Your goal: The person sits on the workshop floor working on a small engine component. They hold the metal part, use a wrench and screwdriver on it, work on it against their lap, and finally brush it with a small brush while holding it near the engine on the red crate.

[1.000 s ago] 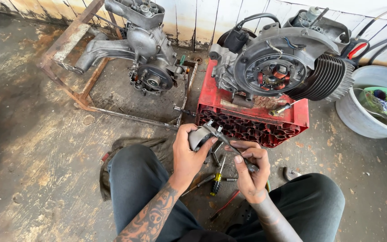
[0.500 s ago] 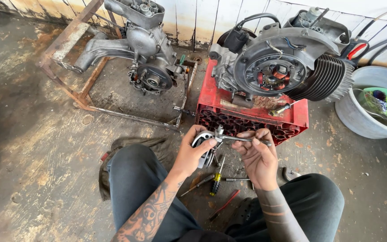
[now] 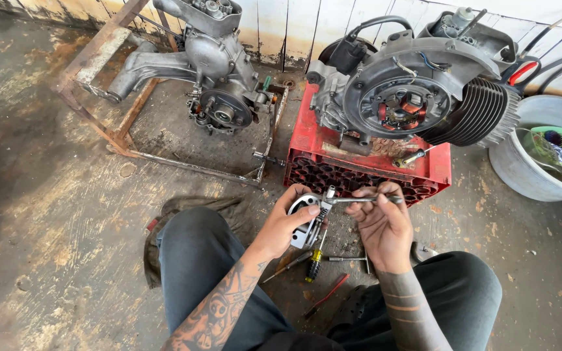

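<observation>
My left hand (image 3: 285, 222) grips a round silver metal part (image 3: 305, 216) held on edge in front of my knees. My right hand (image 3: 381, 224) is closed around the handle of a metal wrench (image 3: 349, 199) that lies level, its head resting against the top of the round part. Just beyond both hands stands a red plastic crate (image 3: 333, 170), upside down, carrying a grey engine (image 3: 411, 91) with an exposed round stator and black cooling fins.
A second engine (image 3: 211, 71) rests in a rusty steel frame (image 3: 102, 127) at the back left. Screwdrivers (image 3: 313, 260) and small tools lie on the floor between my legs. A dark rag (image 3: 183, 211) lies by my left knee. A grey tub (image 3: 541, 159) stands at the right.
Both hands rose from the floor toward the crate. My right hand shifted along the wrench, which now lies level on top of the round part.
</observation>
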